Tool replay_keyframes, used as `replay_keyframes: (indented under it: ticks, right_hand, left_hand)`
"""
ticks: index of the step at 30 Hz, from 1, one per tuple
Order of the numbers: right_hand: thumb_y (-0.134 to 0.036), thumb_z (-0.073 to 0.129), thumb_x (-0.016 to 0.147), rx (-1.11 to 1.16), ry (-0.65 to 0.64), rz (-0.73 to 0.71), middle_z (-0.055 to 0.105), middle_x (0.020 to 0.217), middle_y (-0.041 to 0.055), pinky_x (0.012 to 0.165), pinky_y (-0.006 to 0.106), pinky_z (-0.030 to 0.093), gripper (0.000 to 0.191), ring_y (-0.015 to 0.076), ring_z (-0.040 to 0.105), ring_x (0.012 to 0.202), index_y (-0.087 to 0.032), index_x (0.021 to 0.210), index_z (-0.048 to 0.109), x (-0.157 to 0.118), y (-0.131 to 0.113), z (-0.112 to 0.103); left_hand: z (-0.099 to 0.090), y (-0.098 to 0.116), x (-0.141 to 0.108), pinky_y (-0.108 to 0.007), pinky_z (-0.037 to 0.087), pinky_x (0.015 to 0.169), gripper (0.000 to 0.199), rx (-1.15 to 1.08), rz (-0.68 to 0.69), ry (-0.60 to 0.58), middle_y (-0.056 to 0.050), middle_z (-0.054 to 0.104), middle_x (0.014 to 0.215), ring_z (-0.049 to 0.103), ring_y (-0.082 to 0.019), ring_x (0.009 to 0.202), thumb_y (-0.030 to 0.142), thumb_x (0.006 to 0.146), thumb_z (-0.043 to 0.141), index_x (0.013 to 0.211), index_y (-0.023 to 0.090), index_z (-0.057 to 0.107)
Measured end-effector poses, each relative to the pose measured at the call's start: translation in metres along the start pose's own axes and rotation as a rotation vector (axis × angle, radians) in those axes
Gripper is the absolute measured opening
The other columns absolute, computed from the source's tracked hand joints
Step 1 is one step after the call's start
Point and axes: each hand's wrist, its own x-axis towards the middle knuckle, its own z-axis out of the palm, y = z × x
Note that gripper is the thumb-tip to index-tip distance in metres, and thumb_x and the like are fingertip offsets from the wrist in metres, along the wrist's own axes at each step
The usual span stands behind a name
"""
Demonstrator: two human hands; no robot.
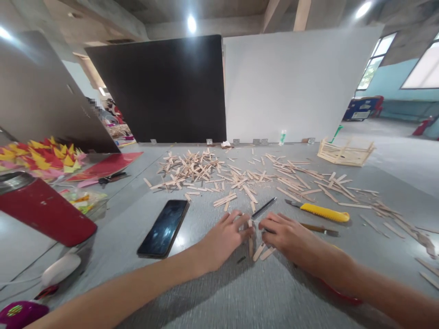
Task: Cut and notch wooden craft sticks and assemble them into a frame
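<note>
In the head view my left hand (pixel 229 235) is closed on a short wooden craft stick (pixel 250 242), which stands nearly upright from the tabletop. Close to its right, my right hand (pixel 283 233) has its fingers curled together just above the table; what they pinch, if anything, is hidden. Two loose sticks (pixel 263 252) lie flat below the fingertips. A dark pen (pixel 264 207) rests right behind both hands. Beyond it spreads a wide heap of craft sticks (pixel 194 167). To the right lies a yellow utility knife (pixel 324 212) with its blade out.
Left of my hands lies a black phone (pixel 163 228), with a red flask (pixel 48 210) farther left. A small stick-built frame (pixel 345 153) and a glue bottle (pixel 282 137) stand at the back. Black and white panels (pixel 171 91) rise behind the table.
</note>
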Motion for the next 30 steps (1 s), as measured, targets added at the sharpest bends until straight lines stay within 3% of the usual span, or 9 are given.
replay_keyframes:
  ticks: [3, 6, 10, 15, 21, 25, 30]
  right_hand:
    - [0.012, 0.055, 0.085, 0.07, 0.023, 0.006, 0.069, 0.102, 0.0121, 0.096, 0.053, 0.05, 0.029, 0.0308, 0.063, 0.101, -0.013, 0.083, 0.069, -0.003, 0.0, -0.002]
    - [0.007, 0.055, 0.089, 0.218, 0.06, 0.049, 0.068, 0.101, 0.007, 0.095, 0.046, 0.05, 0.026, 0.0254, 0.061, 0.099, -0.017, 0.084, 0.064, -0.003, 0.004, -0.002]
    - [-0.014, 0.053, 0.1, 0.48, 0.153, 0.24, 0.066, 0.083, 0.0011, 0.074, 0.032, 0.051, 0.015, 0.017, 0.061, 0.077, -0.02, 0.087, 0.057, -0.001, 0.005, -0.006]
    - [-0.032, 0.043, 0.106, 0.799, 0.199, 0.426, 0.062, 0.074, -0.0012, 0.045, 0.022, 0.039, 0.019, 0.0097, 0.053, 0.051, -0.02, 0.092, 0.05, 0.0, -0.005, -0.02]
    - [-0.046, 0.054, 0.103, 1.035, 0.334, 0.498, 0.062, 0.078, -0.0005, 0.048, 0.022, 0.035, 0.028, 0.0078, 0.047, 0.053, -0.019, 0.095, 0.057, -0.004, -0.018, -0.036]
    - [-0.048, 0.059, 0.102, 1.029, 0.429, 0.508, 0.063, 0.077, -0.0007, 0.045, 0.022, 0.033, 0.028, 0.0076, 0.047, 0.052, -0.02, 0.097, 0.059, -0.007, -0.022, -0.036]
    - [-0.051, 0.06, 0.101, 1.101, 0.452, 0.519, 0.06, 0.075, -0.0027, 0.047, 0.021, 0.036, 0.03, 0.0075, 0.047, 0.052, -0.021, 0.1, 0.061, -0.012, -0.025, -0.035]
  left_hand:
    - [-0.006, 0.003, 0.0, -0.051, 0.032, 0.115, 0.039, -0.003, -0.009, -0.039, -0.018, 0.051, 0.147, 0.041, -0.037, 0.14, 0.001, 0.084, 0.062, 0.12, 0.013, 0.063]
    - [-0.011, 0.004, 0.0, -0.046, 0.036, 0.11, 0.023, -0.059, -0.069, -0.045, -0.015, 0.062, 0.13, 0.051, -0.033, 0.13, 0.003, 0.086, 0.06, 0.105, 0.016, 0.063]
    - [-0.017, 0.003, -0.001, -0.037, 0.047, 0.087, 0.014, -0.201, -0.219, 0.004, -0.01, 0.067, 0.099, 0.062, -0.025, 0.098, 0.009, 0.096, 0.047, 0.093, 0.018, 0.057]
    - [-0.039, 0.011, -0.002, -0.027, 0.042, 0.062, 0.015, -0.476, -0.343, 0.05, -0.002, 0.067, 0.081, 0.059, -0.016, 0.069, 0.02, 0.104, 0.041, 0.091, 0.021, 0.05]
    - [-0.068, 0.032, -0.006, -0.025, 0.045, 0.062, 0.015, -0.72, -0.371, 0.043, -0.001, 0.069, 0.083, 0.06, -0.014, 0.071, 0.026, 0.106, 0.041, 0.094, 0.022, 0.048]
    - [-0.072, 0.039, -0.009, -0.028, 0.043, 0.067, 0.016, -0.807, -0.374, 0.079, 0.0, 0.067, 0.083, 0.059, -0.015, 0.074, 0.027, 0.106, 0.045, 0.093, 0.021, 0.049]
    - [-0.072, 0.042, -0.01, -0.029, 0.042, 0.067, 0.017, -0.797, -0.395, 0.086, 0.001, 0.067, 0.084, 0.057, -0.015, 0.073, 0.029, 0.107, 0.046, 0.092, 0.022, 0.051]
